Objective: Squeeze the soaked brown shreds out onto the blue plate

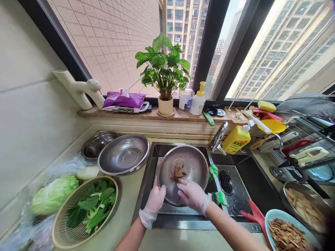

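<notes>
Tilting over the sink point(237, 205), the steel colander point(183, 172) holds brownish scraps point(178, 171). The gloved left hand point(155, 202) grips its near rim; the gloved right hand point(192, 194) reaches inside, fingers point(183, 184) loosely curled just below the scraps.

Countertop point(125, 209) runs left of my fingers point(157, 195), pale, wet-looking. On it, far left of my fingers: beige basket point(62, 226) of leafy greens, cabbage point(53, 195) beside it. Up-left of my fingers: two steel bowls, colander point(123, 155) overlapping plain bowl point(95, 144). Right of my fingers: blue plate point(274, 216) of brown shreds, metal pan point(309, 205) behind it.
</notes>
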`<state>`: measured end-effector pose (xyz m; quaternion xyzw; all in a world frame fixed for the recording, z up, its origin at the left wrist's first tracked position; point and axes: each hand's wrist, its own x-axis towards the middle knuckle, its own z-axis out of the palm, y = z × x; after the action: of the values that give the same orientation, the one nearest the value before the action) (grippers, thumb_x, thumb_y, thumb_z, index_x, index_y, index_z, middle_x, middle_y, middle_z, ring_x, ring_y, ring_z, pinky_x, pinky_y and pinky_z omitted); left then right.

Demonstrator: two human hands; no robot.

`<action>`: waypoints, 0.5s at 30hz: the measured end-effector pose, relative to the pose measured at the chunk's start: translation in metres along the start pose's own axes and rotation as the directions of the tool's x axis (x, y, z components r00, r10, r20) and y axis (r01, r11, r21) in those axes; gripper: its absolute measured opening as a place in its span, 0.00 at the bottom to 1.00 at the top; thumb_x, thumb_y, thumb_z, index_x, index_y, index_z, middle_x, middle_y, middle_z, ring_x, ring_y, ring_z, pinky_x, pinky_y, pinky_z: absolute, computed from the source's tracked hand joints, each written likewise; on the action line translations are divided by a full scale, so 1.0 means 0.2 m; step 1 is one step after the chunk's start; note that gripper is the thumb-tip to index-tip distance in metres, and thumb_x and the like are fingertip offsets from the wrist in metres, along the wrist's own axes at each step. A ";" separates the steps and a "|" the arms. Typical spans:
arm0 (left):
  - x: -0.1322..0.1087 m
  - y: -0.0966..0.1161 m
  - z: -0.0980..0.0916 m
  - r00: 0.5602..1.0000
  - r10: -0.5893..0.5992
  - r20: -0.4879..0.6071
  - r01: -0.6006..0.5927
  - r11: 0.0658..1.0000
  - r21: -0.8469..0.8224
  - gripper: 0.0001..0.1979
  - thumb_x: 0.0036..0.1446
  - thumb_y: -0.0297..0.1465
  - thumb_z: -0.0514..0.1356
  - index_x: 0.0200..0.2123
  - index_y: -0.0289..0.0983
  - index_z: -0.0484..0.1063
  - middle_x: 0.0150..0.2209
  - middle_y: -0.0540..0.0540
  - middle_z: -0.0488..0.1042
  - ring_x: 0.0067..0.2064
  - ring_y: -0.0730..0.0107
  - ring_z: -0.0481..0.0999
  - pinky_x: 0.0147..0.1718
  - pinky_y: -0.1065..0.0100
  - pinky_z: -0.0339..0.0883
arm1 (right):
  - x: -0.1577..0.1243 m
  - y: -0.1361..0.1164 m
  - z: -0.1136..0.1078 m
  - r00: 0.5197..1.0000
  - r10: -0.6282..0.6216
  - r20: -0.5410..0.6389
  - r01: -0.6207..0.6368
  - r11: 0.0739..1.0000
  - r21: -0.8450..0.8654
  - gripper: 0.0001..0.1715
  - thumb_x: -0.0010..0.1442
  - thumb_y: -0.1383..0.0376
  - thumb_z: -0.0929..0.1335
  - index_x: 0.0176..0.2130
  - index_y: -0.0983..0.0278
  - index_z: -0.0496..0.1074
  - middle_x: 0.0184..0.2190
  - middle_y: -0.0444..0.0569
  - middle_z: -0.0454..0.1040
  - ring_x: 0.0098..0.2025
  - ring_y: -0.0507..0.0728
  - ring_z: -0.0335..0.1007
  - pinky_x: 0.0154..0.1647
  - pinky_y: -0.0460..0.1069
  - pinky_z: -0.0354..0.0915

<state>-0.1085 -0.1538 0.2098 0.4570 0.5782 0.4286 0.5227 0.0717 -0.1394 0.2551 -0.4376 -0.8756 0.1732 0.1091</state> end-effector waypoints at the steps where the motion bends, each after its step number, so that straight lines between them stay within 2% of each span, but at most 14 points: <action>1: -0.01 0.01 0.01 1.000 0.020 0.021 -0.019 0.999 -0.030 0.32 0.54 0.37 0.51 0.61 0.31 0.50 0.54 0.37 0.69 0.53 0.61 0.71 0.54 0.62 0.64 | 0.01 0.03 -0.03 0.997 0.047 -0.066 -0.049 0.998 -0.031 0.20 0.60 0.65 0.60 0.50 0.64 0.70 0.53 0.56 0.69 0.57 0.61 0.62 0.57 0.57 0.60; 3: -0.02 0.02 0.06 0.997 0.052 0.059 -0.046 0.994 -0.099 0.34 0.53 0.36 0.52 0.62 0.32 0.48 0.57 0.37 0.65 0.57 0.62 0.66 0.57 0.62 0.58 | 0.04 0.06 -0.05 0.977 0.137 -0.166 -0.149 0.987 -0.063 0.26 0.60 0.65 0.61 0.57 0.66 0.63 0.60 0.58 0.60 0.63 0.63 0.50 0.60 0.60 0.54; 5: -0.04 0.04 0.10 0.996 0.063 0.056 -0.054 0.989 -0.139 0.35 0.52 0.36 0.53 0.62 0.33 0.47 0.59 0.37 0.62 0.59 0.61 0.64 0.58 0.62 0.57 | 0.04 0.08 -0.03 0.971 0.185 -0.152 -0.197 0.978 -0.068 0.30 0.59 0.67 0.62 0.60 0.67 0.58 0.63 0.59 0.53 0.65 0.65 0.44 0.61 0.62 0.52; 6: -0.05 0.04 0.12 0.997 0.056 0.047 -0.047 0.986 -0.161 0.36 0.51 0.36 0.54 0.62 0.32 0.47 0.59 0.37 0.62 0.59 0.60 0.64 0.58 0.62 0.57 | 0.03 0.07 -0.01 0.979 0.175 -0.104 -0.182 0.981 -0.063 0.31 0.58 0.67 0.62 0.60 0.67 0.59 0.63 0.59 0.53 0.65 0.65 0.45 0.61 0.63 0.52; 8: -0.05 0.05 0.14 0.999 0.024 0.035 -0.016 0.980 -0.197 0.37 0.51 0.37 0.54 0.62 0.32 0.47 0.58 0.36 0.64 0.58 0.59 0.66 0.57 0.61 0.60 | -0.02 0.06 0.01 0.995 0.097 0.018 -0.097 0.995 -0.020 0.27 0.58 0.66 0.63 0.57 0.64 0.63 0.60 0.56 0.60 0.62 0.63 0.53 0.59 0.59 0.57; 10: -0.05 0.06 0.14 1.000 0.008 0.026 -0.002 0.981 -0.196 0.37 0.51 0.39 0.53 0.62 0.31 0.48 0.57 0.36 0.66 0.56 0.58 0.67 0.55 0.61 0.62 | -0.07 0.07 0.01 0.998 0.053 0.044 -0.055 0.998 0.030 0.21 0.60 0.64 0.61 0.53 0.60 0.67 0.55 0.52 0.67 0.57 0.59 0.61 0.56 0.55 0.61; 12: -0.07 0.07 0.14 0.999 0.047 0.024 -0.042 0.987 -0.155 0.35 0.52 0.39 0.53 0.61 0.32 0.49 0.57 0.37 0.66 0.57 0.60 0.66 0.57 0.62 0.60 | -0.09 0.11 -0.01 0.989 0.123 -0.084 -0.121 0.992 0.026 0.22 0.61 0.63 0.60 0.54 0.61 0.66 0.55 0.53 0.67 0.58 0.59 0.60 0.57 0.55 0.61; 14: -0.09 0.08 0.16 0.994 0.106 0.025 -0.103 0.989 -0.109 0.34 0.53 0.39 0.53 0.61 0.33 0.50 0.59 0.38 0.64 0.59 0.62 0.64 0.58 0.64 0.57 | -0.09 0.14 -0.02 0.937 0.230 -0.264 -0.239 0.971 -0.002 0.26 0.60 0.65 0.61 0.58 0.64 0.61 0.60 0.56 0.59 0.63 0.62 0.50 0.60 0.59 0.55; 15: -0.09 0.09 0.16 0.991 0.131 0.029 -0.128 0.987 -0.097 0.33 0.54 0.39 0.52 0.61 0.33 0.50 0.59 0.39 0.63 0.59 0.63 0.64 0.59 0.64 0.56 | -0.09 0.15 -0.02 0.913 0.260 -0.314 -0.277 0.961 -0.010 0.29 0.59 0.66 0.62 0.59 0.66 0.59 0.62 0.57 0.55 0.64 0.63 0.46 0.61 0.61 0.53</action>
<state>-0.0740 -0.1680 0.2283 0.4754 0.5169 0.4806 0.5251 0.1062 -0.1361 0.2454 -0.5781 -0.7835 0.0919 0.2085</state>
